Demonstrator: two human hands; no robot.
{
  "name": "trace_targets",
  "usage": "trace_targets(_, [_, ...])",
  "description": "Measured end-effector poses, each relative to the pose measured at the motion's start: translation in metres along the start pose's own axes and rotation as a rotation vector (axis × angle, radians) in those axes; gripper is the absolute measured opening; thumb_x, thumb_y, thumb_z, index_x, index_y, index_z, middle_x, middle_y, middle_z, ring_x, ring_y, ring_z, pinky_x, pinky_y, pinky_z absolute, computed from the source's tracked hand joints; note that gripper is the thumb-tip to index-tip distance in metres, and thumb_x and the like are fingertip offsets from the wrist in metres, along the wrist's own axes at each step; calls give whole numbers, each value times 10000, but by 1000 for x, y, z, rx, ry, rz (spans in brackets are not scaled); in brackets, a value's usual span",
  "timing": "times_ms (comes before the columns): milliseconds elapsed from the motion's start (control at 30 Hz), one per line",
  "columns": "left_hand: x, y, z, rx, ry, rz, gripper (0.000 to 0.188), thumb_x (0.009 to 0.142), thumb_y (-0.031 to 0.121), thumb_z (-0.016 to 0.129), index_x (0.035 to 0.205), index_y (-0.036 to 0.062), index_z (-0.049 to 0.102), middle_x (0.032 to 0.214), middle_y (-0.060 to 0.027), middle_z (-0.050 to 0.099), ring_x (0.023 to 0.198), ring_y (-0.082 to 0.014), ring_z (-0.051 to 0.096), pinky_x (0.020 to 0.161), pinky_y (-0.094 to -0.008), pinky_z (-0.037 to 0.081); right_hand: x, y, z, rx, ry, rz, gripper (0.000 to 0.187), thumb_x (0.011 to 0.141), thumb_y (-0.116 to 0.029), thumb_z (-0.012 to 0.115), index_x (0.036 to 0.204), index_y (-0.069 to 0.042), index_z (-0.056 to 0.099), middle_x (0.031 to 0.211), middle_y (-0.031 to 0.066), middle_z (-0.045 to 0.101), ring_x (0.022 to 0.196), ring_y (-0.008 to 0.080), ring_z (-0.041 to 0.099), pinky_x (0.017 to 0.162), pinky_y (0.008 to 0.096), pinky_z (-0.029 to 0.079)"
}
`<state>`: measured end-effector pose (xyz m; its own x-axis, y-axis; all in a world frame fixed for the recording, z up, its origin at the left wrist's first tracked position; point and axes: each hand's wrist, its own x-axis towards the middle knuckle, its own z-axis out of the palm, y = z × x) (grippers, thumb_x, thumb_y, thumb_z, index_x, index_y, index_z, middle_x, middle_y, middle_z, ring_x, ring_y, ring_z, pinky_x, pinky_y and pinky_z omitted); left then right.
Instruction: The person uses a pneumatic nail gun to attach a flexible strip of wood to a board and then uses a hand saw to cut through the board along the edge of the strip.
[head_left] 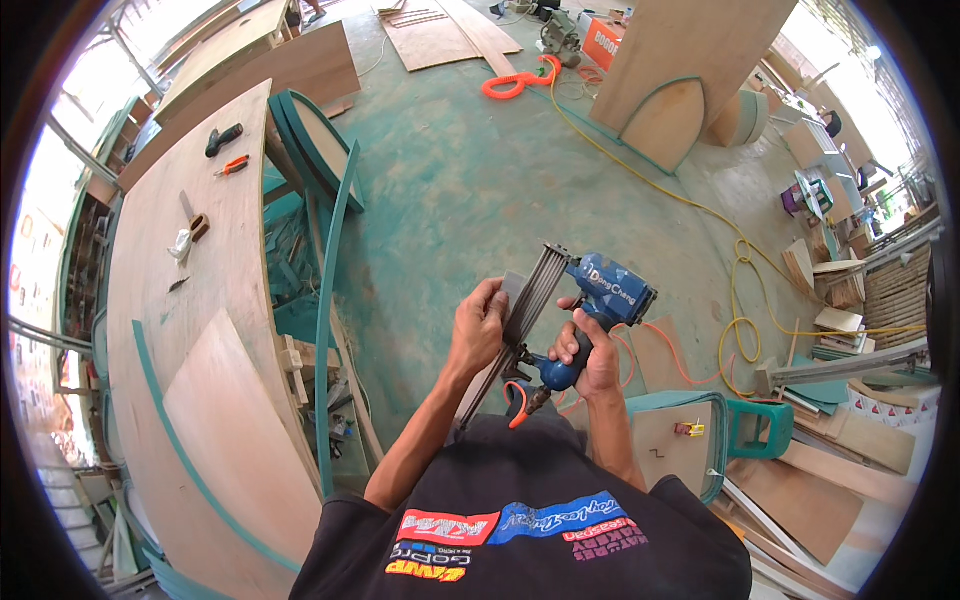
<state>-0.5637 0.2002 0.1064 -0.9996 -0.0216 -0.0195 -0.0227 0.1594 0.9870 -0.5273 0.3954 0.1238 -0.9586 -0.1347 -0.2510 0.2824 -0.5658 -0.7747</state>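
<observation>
Your right hand [594, 352] is curled round the handle of a blue nail gun [612, 288], fingers wrapped and the palm closed on it; you cannot tell from here whether a finger rests on the trigger. Your left hand [479, 325] is nearly closed, thumb and fingers pinching a flat grey piece [514, 284] just beside the long dark magazine [538, 290]. The gun sits between your 2 hands and in front of your chest, its magazine slanting down toward your black shirt [520, 480]. A short orange hose piece [517, 408] curves near its lower end.

Below and right of the gun, a green-edged panel [655, 455] bears a small yellow-and-red object [689, 429]; a green stool [760, 428] stands just beside it. A yellow hose [693, 202] loops over the stained floor [440, 160].

To your left, a wooden workbench [150, 280] carries a drill [223, 140], orange-handled pliers [233, 167], a brown-handled saw [199, 226] and a pale curved panel [235, 410]. Farther off, a coiled orange hose [515, 86] lies near 1 orange box [603, 42], and an arched panel [668, 125] leans upright.
</observation>
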Motion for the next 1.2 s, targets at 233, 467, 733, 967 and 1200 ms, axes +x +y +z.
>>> trace_targets(233, [-8,14,12,-38,-29,23,313,1099,232,518,1244,-21,632,986,-120,648,887,-205,604,816,-375,491,-5,0,1,6,25,43,383,1034,-321,610,1282,-31,572,617,-14,461,552,128,497,672,346,487])
trace_targets(467, [4,-4,29,260,64,415,435,1108,241,485,1455,-14,543,1321,-206,621,1086,-350,638,931,-437,495,-8,-2,4,-18,32,30,371,1019,-298,637,1277,-39,579,623,-11,477,556,131,507,664,347,483])
trace_targets(733, [11,5,33,245,-107,118,446,1096,224,487,1465,-23,525,1046,-249,715,832,-417,708,759,-437,568,-12,1,5,8,34,32,336,1024,-289,633,1259,-53,585,619,-12,484,544,124,502,640,332,465])
trace_targets(967, [0,1,56,504,76,270,467,1082,193,480,1469,-69,466,1119,-253,700,865,-428,708,704,-478,555,-13,3,4,20,50,55,331,1022,-299,631,1246,-59,592,612,-18,471,537,121,495,638,328,466])
trace_targets(1200, [9,-9,53,349,-99,61,420,1104,385,384,1238,16,531,1048,-277,685,942,-515,641,791,-581,483,-2,14,-9,139,88,124,370,991,-351,669,1222,-69,607,604,-26,447,531,121,472,631,327,455])
